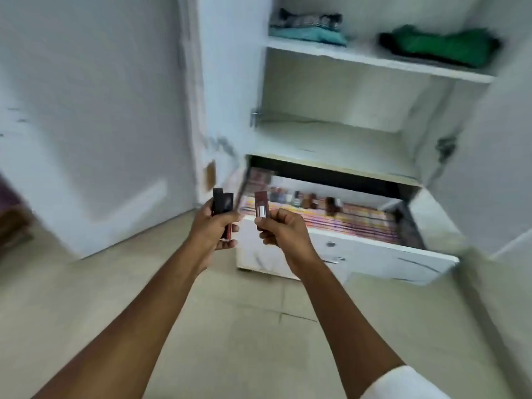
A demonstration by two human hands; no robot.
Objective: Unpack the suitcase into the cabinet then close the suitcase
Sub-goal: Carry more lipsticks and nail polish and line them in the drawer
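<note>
Cabinet [374, 59] shelves at twelve o'clock are already holding folded clothes [308, 28], while the left hand [214, 226] is gripping dark tubes [223, 201] and the right hand [280, 230] is pinching a maroon tube [262, 203] near the open drawer [359, 251] at one o'clock, the suitcase being out of sight.

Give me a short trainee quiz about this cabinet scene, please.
1. True or false: the drawer is pulled open.
2. Which hand holds the single dark red tube? A) left B) right
3. What lies on the top shelf?

Key:
1. True.
2. B: the right hand pinches it; the left hand grips several dark tubes.
3. Folded clothes, some green.
</note>
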